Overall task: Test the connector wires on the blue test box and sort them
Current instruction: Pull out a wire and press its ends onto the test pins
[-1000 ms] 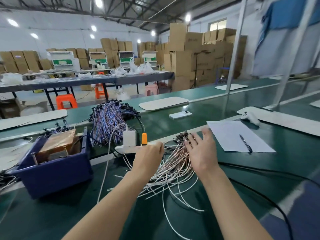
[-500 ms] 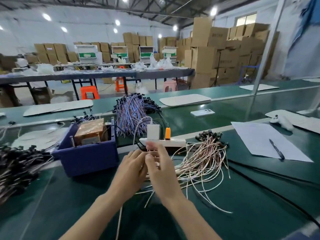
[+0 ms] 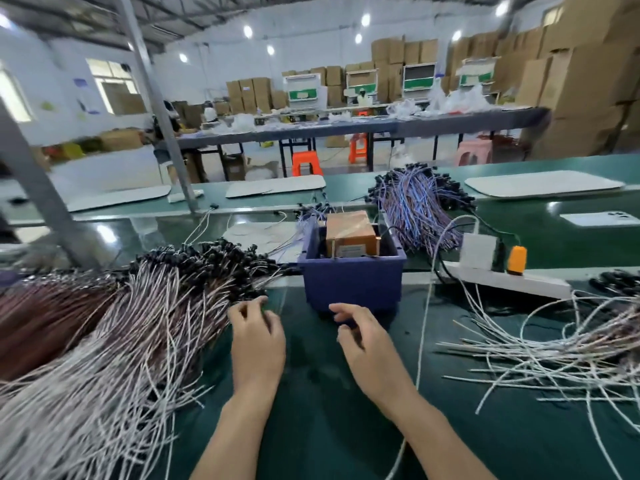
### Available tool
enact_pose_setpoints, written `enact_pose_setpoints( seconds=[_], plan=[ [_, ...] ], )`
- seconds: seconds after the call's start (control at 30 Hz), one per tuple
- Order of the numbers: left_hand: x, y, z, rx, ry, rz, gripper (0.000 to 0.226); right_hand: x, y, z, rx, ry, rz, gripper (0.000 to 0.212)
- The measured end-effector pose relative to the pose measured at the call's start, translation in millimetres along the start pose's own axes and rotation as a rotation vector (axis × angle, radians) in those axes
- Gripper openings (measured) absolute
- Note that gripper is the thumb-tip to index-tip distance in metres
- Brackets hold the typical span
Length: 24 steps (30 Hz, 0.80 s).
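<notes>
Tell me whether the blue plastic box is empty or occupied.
Occupied: a brown rectangular block sits inside the blue plastic box, rising above its rim.

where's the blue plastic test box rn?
Head view, centre of the green bench: the blue plastic test box sits just beyond the right hand, between the large white-wire pile on the left and the white power strip on the right.

No readable text, labels or numbers anywhere

A factory floor: stacked cartons (image 3: 588, 81), long green assembly bench (image 3: 318, 427), wire heaps (image 3: 121, 323).
</notes>
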<state>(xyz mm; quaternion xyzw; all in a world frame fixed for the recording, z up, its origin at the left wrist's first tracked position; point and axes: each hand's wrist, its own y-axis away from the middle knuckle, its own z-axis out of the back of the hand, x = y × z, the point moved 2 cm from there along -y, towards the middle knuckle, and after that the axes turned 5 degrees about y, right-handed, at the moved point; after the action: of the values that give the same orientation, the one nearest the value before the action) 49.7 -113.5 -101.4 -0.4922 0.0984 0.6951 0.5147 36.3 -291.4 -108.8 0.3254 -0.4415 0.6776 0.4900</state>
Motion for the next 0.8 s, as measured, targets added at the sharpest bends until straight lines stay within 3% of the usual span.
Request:
enact_pose_setpoints(
  seconds=[0.17, 0.37, 0.7, 0.8],
  plan=[
    [10, -17, 7, -0.124, 0.242, 0.207, 0.042, -13, -5, 8, -0.045, -0.145, -0.161, 0.032],
    [18, -31, 9, -0.146, 0.463, 0.368, 0.052, -15, -4, 7, -0.033, -0.142, -0.181, 0.028],
    [26, -38, 6, -0.153, 0.405, 0.397, 0.017, -20, -5, 14, -0.062, -0.223, -0.219, 0.033],
    [28, -37, 4, -0.137, 0.374, 0.375, 0.018, -18, -5, 16, -0.065, -0.233, -0.225, 0.034]
  ],
)
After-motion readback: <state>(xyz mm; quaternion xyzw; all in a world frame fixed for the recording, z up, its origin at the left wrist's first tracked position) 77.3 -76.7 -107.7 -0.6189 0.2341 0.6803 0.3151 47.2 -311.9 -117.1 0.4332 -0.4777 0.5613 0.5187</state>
